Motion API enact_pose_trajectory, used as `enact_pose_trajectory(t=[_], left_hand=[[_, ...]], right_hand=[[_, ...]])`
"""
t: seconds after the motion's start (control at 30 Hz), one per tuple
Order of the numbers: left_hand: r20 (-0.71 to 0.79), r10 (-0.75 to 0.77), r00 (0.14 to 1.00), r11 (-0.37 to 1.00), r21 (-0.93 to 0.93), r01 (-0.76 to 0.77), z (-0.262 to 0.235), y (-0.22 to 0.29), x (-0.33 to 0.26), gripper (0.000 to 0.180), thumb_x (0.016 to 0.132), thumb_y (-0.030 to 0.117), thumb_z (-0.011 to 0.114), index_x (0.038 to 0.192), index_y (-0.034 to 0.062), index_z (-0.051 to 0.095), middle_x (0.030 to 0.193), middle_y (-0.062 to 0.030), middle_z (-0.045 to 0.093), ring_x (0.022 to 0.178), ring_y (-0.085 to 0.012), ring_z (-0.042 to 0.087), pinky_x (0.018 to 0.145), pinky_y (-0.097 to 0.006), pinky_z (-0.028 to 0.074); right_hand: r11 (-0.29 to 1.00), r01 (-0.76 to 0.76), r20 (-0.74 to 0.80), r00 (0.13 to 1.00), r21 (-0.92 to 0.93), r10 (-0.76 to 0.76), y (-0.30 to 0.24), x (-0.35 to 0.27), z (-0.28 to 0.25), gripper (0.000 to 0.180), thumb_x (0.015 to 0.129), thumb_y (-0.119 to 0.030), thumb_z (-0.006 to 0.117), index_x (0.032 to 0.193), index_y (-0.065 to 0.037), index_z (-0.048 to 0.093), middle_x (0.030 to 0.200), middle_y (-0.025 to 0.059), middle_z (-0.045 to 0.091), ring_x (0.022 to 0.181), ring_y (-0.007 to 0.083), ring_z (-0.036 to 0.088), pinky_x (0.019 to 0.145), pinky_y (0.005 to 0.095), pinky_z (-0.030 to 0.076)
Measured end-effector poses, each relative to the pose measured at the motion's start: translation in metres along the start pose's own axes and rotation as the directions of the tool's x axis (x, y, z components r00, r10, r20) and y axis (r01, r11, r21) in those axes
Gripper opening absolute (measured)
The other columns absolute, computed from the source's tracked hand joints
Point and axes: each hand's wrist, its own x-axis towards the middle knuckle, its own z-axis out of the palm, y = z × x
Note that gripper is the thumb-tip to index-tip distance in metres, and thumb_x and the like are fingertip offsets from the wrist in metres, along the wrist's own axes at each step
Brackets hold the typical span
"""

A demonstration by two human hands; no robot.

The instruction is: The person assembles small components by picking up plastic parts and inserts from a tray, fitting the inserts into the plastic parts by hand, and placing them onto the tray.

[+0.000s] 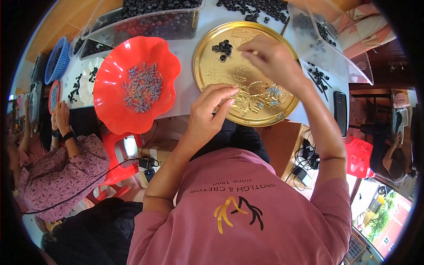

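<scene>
A left hand (206, 110) loosely curled and right hand (270, 57) pinched, anything held indiscernible, above an embossed gold tray (203, 55) bearing glossy black pieces (227, 45); a scalloped red plastic dish (110, 88) of coiled springs (143, 88) shares the pale table (183, 97). A co-worker (66, 172) in patterned fabric sits left.

Your left hand (212, 104) is over the near left edge of the tray (198, 57). Your right hand (271, 57) is over the tray too, farther from you. Just left of your right fingertips, a heap of small parts (223, 50) sits on the tray. Between your left fingertips and your right forearm, some springs (274, 90) lie on it. Left of your left hand is a bowl (108, 75) with more springs (143, 88) in it. Behind the bowl stands a box (187, 27). Right of your right forearm, a phone (340, 112) lies on the table (183, 88).
</scene>
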Motion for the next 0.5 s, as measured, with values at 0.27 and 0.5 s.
enact_pose_trajectory(t=[0.27, 0.5], left_hand=[[-0.016, -0.018, 1.0, 1.0, -0.012, 0.018, -0.006, 0.0, 0.0, 0.022, 0.088, -0.004, 0.063, 0.109, 0.0001, 0.067, 0.105, -0.0133, 0.067, 0.092, -0.0209, 0.067, 0.073, -0.029, 0.055], [-0.142, -0.075, 0.987, 0.986, -0.159, 0.052, -0.002, -0.011, 0.005, 0.022, 0.088, -0.005, 0.064, 0.109, -0.0003, 0.066, 0.1, -0.0116, 0.066, 0.088, -0.0163, 0.066, 0.075, -0.026, 0.054]], right_hand=[[0.988, -0.084, 0.094, 0.991, -0.133, 0.096, -0.008, 0.006, 0.052, 0.024, 0.088, -0.02, 0.066, 0.11, -0.01, 0.069, 0.101, 0.0103, 0.066, 0.084, 0.0318, 0.067, 0.074, 0.0408, 0.054], [0.556, -0.585, 0.41, 0.811, 0.59, 0.418, -0.018, -0.019, 0.024, 0.031, 0.089, -0.026, 0.069, 0.111, -0.003, 0.069, 0.084, 0.0049, 0.066, 0.067, 0.0108, 0.058, 0.057, 0.025, 0.047]])
